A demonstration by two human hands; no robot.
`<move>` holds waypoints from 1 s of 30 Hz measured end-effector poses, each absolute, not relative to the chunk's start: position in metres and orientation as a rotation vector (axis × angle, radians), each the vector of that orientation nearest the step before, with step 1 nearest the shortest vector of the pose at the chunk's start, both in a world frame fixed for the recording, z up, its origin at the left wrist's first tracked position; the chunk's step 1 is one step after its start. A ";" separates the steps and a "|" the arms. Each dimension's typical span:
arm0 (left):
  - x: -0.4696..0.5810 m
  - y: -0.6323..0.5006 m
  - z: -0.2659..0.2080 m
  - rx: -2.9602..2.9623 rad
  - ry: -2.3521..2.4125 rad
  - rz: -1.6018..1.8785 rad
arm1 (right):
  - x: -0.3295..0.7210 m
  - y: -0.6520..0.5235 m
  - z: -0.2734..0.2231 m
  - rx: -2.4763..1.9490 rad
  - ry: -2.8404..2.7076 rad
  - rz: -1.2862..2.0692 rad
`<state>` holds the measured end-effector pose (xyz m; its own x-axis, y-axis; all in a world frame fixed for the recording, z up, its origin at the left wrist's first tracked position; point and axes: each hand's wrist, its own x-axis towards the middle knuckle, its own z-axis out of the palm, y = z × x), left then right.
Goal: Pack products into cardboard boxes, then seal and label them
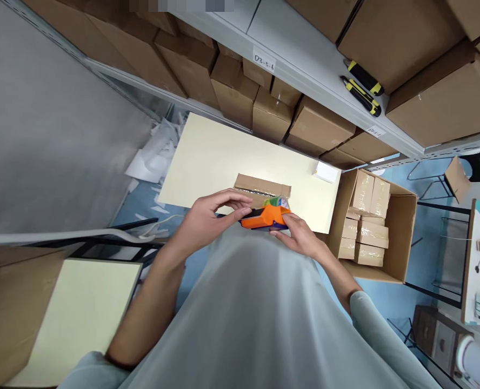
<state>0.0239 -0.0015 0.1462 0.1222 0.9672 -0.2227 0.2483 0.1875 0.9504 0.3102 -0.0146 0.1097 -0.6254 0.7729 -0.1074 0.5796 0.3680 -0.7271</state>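
In front of my body is an orange tape dispenser (pixel 260 218) with dark blue and black parts and a roll of tape (pixel 278 202) with a green and white core. My right hand (pixel 300 233) grips its right end, thumb on the orange body and fingers underneath. My left hand (pixel 213 213) is at its left end, thumb and fingertips curled together against the black edge. Whether a strip of tape is between those fingertips is too small to tell. Just behind the dispenser, a brown cardboard box (pixel 260 185) lies on the pale table (pixel 224 151), partly hidden by my hands.
A large open carton (pixel 402 237) with several small taped boxes stands right of the table. A small white box (pixel 326 172) sits at the table's right edge. Shelving (pixel 305 70) with cartons and two utility knives (pixel 361 89) rises beyond. White scrap (pixel 154 154) lies at left.
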 end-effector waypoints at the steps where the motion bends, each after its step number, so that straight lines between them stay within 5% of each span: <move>1: 0.025 -0.001 0.147 1.305 1.361 0.825 | 0.310 -0.015 0.110 -1.205 -2.380 1.107; 30: 0.018 -0.022 0.089 0.945 1.603 0.926 | 0.269 0.018 0.128 -1.701 -2.175 1.594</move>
<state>0.0183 -0.0217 0.0895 -0.1788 0.9106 -0.3727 0.1319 0.3976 0.9080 0.2685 0.0175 0.1283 -0.4300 0.7042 -0.5650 0.7506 -0.0689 -0.6571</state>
